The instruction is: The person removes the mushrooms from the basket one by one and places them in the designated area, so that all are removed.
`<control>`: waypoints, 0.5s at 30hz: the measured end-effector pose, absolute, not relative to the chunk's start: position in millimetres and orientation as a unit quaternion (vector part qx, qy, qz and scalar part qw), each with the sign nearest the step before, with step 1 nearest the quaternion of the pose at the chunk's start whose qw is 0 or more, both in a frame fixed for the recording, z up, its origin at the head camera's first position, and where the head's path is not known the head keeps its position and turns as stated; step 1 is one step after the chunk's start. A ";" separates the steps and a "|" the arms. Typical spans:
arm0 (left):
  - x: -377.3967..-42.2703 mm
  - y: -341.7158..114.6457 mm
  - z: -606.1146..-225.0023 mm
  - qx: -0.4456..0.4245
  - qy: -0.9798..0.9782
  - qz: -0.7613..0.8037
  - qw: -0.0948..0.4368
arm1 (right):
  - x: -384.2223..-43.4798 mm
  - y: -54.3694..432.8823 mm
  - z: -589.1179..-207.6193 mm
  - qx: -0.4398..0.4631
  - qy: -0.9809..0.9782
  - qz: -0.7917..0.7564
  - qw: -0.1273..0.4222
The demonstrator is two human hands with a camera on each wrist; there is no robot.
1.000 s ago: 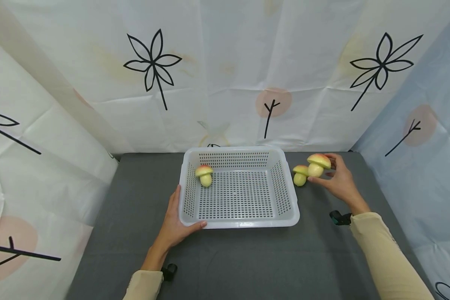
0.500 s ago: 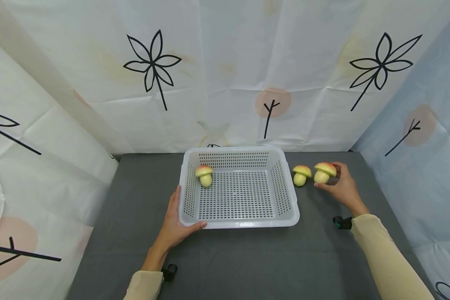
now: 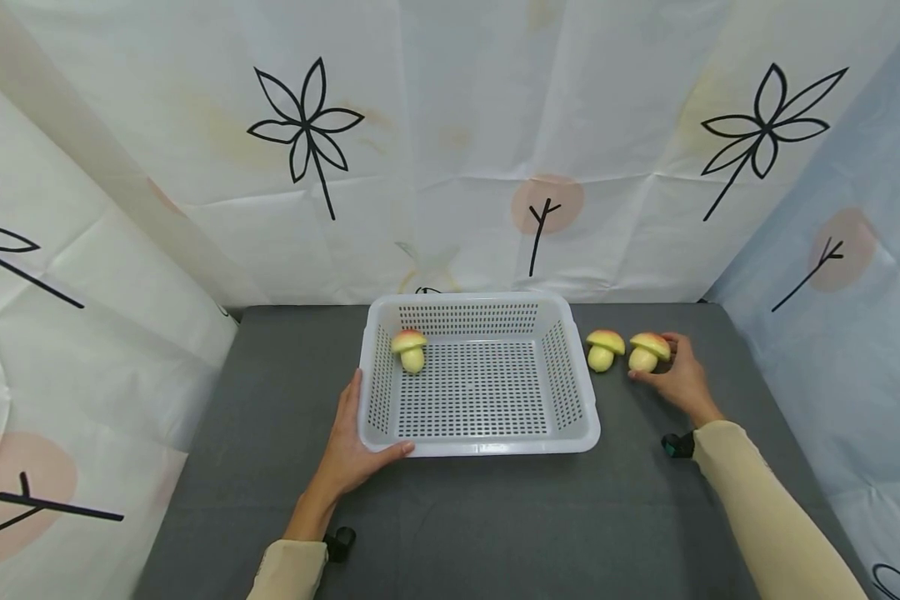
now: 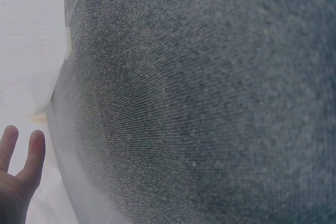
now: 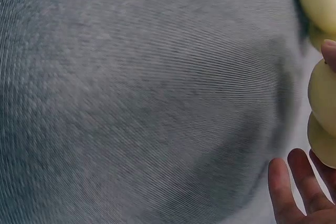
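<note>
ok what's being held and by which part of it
The right hand pinches the rightmost mushroom, thumb at the stem, fingers at the cap; the left hand rests against the basket.

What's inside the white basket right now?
One mushroom with a red and yellow cap lies near the left wall of the white basket. Elsewhere, the visible perforated floor is bare; what lies directly under the mushroom is covered.

The basket (image 3: 478,448) sits on the worktop (image 3: 495,525) before the backdrop (image 3: 450,125), one mushroom (image 3: 410,350) in its left part, the left hand (image 3: 350,448) at its near left corner, and, to its right, an inner mushroom (image 3: 603,348), then an outer mushroom (image 3: 648,352) in the right hand (image 3: 682,382).
</note>
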State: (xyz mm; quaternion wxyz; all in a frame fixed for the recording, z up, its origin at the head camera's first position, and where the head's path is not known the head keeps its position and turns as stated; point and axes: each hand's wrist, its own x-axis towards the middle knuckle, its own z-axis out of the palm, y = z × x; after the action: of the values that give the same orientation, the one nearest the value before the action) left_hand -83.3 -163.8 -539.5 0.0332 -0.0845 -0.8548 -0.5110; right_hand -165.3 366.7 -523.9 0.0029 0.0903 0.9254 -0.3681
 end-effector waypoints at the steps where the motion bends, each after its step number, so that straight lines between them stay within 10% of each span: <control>1: -83.2 -163.7 -539.4 -0.085 -0.855 -0.511 0.033 | -165.9 367.2 -526.2 0.093 0.925 -0.369 0.004; 15: -83.8 -163.5 -540.4 -0.086 -0.855 -0.511 0.039 | -170.3 366.7 -537.0 0.092 0.926 -0.366 -0.009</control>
State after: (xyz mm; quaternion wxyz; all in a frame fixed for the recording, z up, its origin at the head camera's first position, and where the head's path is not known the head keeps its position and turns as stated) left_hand -83.8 -163.5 -540.4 0.0385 -0.0857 -0.8547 -0.5105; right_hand -170.3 366.7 -537.0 -0.0088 0.0923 0.9259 -0.3663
